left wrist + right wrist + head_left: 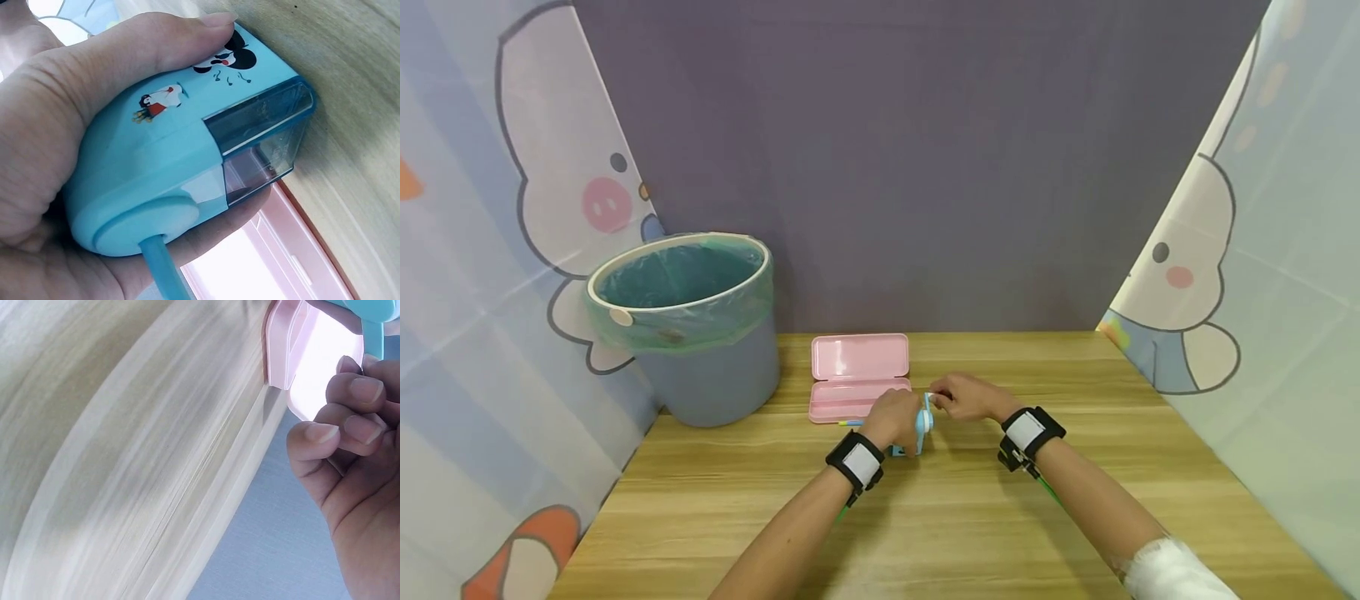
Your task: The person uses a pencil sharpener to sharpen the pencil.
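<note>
A light blue hand-crank pencil sharpener (144, 162) with cartoon prints and a clear shavings drawer is in the grip of my left hand (891, 417). The thumb lies along its printed side, and fingers wrap underneath. My right hand (972, 397) pinches the end of the crank handle (373, 340), with its fingers curled in the right wrist view. On the sharpener's left side in the head view, a pencil (850, 422) with yellow and blue colours sticks out past my left hand. Its other end is hidden behind that hand.
An open pink pencil case (861, 357) lies just behind my left hand, its lid tipped back. A large grey-blue bin (715, 379) with a green liner stands at the left. Wood-grain table (1000, 517) runs to a dark back wall, with cartoon-printed curtains (1285, 250) at both sides.
</note>
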`<state>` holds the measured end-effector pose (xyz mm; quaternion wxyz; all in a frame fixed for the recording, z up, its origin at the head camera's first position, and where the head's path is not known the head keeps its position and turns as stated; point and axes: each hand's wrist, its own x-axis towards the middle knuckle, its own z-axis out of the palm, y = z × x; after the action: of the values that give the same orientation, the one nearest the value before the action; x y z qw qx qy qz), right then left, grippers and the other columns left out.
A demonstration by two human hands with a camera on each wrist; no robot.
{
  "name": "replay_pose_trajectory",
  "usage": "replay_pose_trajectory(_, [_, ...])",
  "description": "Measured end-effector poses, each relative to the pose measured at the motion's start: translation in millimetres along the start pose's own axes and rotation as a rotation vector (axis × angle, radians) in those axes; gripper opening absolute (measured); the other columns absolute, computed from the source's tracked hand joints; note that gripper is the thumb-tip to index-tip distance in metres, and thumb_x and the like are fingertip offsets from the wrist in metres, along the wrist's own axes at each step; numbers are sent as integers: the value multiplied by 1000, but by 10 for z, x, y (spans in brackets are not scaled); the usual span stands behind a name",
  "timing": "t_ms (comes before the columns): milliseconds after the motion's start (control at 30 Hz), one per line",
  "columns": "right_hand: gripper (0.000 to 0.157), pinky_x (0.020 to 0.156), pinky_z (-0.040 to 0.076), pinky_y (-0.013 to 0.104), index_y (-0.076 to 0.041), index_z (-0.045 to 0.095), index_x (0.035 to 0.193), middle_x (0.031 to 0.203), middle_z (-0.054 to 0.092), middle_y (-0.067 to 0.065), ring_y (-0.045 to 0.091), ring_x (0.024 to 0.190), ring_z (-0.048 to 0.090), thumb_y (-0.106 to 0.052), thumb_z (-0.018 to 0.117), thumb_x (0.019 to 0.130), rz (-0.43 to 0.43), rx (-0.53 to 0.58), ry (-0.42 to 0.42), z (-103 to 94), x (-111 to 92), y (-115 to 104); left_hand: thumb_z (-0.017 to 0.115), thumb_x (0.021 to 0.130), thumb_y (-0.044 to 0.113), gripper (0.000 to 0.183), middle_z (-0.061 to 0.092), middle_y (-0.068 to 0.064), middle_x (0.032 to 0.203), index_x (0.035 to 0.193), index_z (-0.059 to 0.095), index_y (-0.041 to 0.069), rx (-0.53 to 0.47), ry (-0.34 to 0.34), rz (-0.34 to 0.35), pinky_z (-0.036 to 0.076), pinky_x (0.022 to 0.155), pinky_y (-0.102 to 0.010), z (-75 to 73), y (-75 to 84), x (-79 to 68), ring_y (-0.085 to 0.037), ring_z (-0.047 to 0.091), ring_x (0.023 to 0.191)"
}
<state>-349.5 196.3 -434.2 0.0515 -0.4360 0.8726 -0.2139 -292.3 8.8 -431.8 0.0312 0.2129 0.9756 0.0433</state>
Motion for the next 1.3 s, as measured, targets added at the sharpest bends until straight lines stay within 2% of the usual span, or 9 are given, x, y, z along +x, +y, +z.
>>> replay_pose_trajectory(233, [33,57,35,19,-14,51,71,65,39,-11,0,55,37,-8,52,103,2,-12,-3,4,18,0,102,57,27,44,62,4,78,81,66,16,-8,0,-4,54,70,-25,-14,-8,-11,-13,58,73])
replay_pose_trajectory(467, [29,55,33,18,-2,60,75,63,38,-11,-1,53,35,-5,52,103,-11,-33,-58,61,48,15,101,58,27,44,64,3,79,84,68,14,-16,-5,-5,54,68,-25,-4,-11,-9,-13,58,72])
replay_pose_trajectory(567, [29,54,32,17,-1,61,77,63,38,-12,-2,53,34,-5,52,103,-8,-23,-74,123,25,35,101,59,27,45,65,2,81,87,70,13,-36,-19,-11,54,67,-24,15,0,-11,-14,59,72])
replay_pose_trajectory(767, [29,53,32,17,1,61,77,63,37,-12,-2,53,34,-5,51,103,-26,-19,-48,153,20,46,102,58,26,45,65,2,81,88,70,12,-41,-21,-30,54,65,-24,6,1,-17,-14,58,71])
replay_pose_trajectory(1000, [32,53,31,17,-11,53,71,62,36,-13,-2,53,33,-6,52,103,-23,-28,-46,146,17,49,101,59,26,45,65,2,82,90,71,13,-50,-16,-21,54,66,-24,1,3,-19,-14,58,72])
replay_pose_trajectory(1300, [27,54,32,17,-6,59,74,64,38,-12,-2,55,35,-3,54,100,-49,-60,-34,168,27,39,102,58,24,43,66,3,81,87,71,13,-79,-12,-31,53,65,-24,12,-10,-14,-14,58,72])
